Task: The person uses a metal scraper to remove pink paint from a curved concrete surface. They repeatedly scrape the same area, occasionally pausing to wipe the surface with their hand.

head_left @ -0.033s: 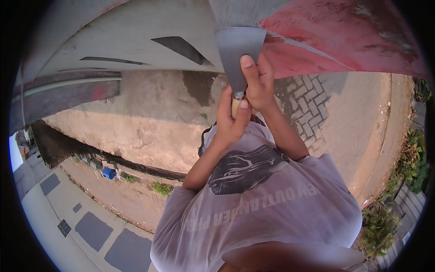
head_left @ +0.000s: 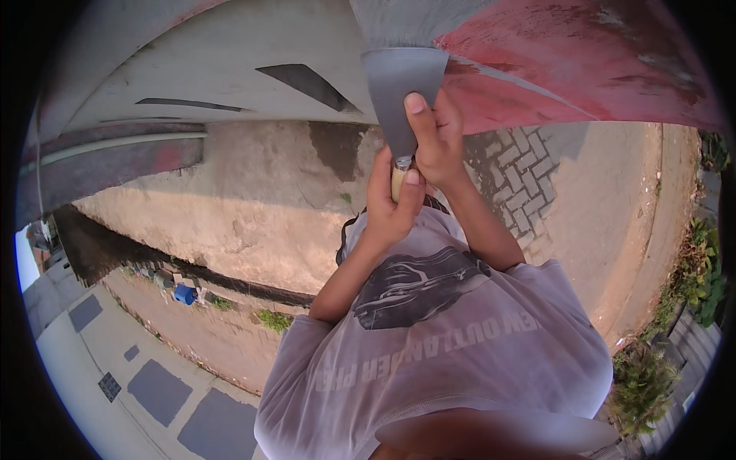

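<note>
Scraping or smoothing seems in hand; the left hand [head_left: 393, 213] and right hand [head_left: 438, 153] wrap their fingers around the scraper [head_left: 393, 84] near the red surface [head_left: 537, 46]'s left edge; the next stroke likely needs steady pressure.

blue object [head_left: 185, 294], left | interlocking block paving [head_left: 524, 170], right | bushy plant [head_left: 644, 389], lower right
</note>
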Motion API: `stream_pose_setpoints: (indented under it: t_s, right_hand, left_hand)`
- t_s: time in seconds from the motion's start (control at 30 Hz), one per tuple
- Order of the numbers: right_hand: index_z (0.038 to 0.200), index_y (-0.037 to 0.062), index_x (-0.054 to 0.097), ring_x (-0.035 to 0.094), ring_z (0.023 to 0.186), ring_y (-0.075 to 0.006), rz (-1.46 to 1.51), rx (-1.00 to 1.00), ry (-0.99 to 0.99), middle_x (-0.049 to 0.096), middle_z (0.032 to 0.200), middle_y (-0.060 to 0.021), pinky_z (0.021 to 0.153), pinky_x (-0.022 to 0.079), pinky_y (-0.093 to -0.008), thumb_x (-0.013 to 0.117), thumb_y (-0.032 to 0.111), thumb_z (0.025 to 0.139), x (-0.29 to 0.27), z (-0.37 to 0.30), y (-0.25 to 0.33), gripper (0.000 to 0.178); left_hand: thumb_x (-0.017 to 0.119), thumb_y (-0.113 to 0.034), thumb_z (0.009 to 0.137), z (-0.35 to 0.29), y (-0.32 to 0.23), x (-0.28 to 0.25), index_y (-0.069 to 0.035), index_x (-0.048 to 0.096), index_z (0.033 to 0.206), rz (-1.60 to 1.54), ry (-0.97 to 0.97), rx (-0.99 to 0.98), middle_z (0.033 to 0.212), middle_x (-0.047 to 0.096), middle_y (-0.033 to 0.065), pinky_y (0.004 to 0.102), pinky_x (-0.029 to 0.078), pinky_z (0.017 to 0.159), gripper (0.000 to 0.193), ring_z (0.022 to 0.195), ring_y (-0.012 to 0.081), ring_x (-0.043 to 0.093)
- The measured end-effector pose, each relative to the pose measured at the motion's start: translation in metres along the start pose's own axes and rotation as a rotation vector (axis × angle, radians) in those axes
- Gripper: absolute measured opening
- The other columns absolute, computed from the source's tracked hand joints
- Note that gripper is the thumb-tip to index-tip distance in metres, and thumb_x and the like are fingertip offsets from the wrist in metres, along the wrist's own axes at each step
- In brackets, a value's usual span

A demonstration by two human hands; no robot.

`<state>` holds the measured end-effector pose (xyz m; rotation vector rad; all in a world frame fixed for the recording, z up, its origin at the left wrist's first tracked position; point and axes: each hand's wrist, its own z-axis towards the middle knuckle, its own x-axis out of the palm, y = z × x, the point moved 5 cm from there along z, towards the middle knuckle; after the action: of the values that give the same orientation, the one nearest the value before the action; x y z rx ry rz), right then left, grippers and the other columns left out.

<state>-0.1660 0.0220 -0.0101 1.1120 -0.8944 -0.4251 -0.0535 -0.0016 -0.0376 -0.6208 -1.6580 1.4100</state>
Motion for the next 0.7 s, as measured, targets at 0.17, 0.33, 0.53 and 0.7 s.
stream_pose_setpoints:
  t_s: [0.17,0.33,0.53,0.7]
  right_hand:
    - [0.108,0.0005,0.059,0.05,0.074,-0.0048,-0.029,-0.003,-0.017,0.059,0.085,0.0006,0.063,0.042,-0.0224,0.052,0.031,0.101,-0.002,0.004,0.0,0.032]
    - [0.11,0.0,0.059,0.052,0.076,-0.0063,-0.122,-0.044,0.028,0.061,0.087,-0.0008,0.066,0.043,-0.0236,0.052,0.032,0.101,-0.006,0.007,-0.002,0.034]
    - [0.112,-0.0006,0.058,0.052,0.077,-0.0083,-0.13,0.043,0.027,0.061,0.086,-0.0018,0.068,0.044,-0.0246,0.049,0.032,0.102,-0.002,0.01,-0.008,0.035]
    - [0.107,-0.0003,0.058,0.052,0.074,-0.0081,-0.136,-0.095,0.027,0.06,0.083,-0.001,0.065,0.043,-0.0248,0.048,0.034,0.102,0.006,0.011,0.004,0.037]
  left_hand:
    - [0.046,-0.018,0.099,0.006,0.0,-0.003,0.002,0.037,0.135,0.0,0.027,-0.013,0.078,0.053,0.0022,0.0182,0.035,0.048,0.042,0.052,0.0028,0.044]
    - [0.044,-0.015,0.1,0.008,0.006,0.002,0.002,0.033,0.137,-0.124,0.03,0.035,0.074,0.051,0.0015,0.0182,0.03,0.042,0.042,0.044,0.0025,0.038]
    - [0.045,-0.016,0.1,0.013,0.001,-0.002,0.002,0.033,0.136,-0.075,0.034,0.043,0.074,0.051,0.002,0.0183,0.03,0.041,0.042,0.044,0.0023,0.038]
    - [0.045,-0.019,0.099,0.013,-0.006,-0.003,0.002,0.032,0.136,-0.069,0.027,0.023,0.075,0.05,0.0034,0.0189,0.029,0.039,0.044,0.042,0.0031,0.038]
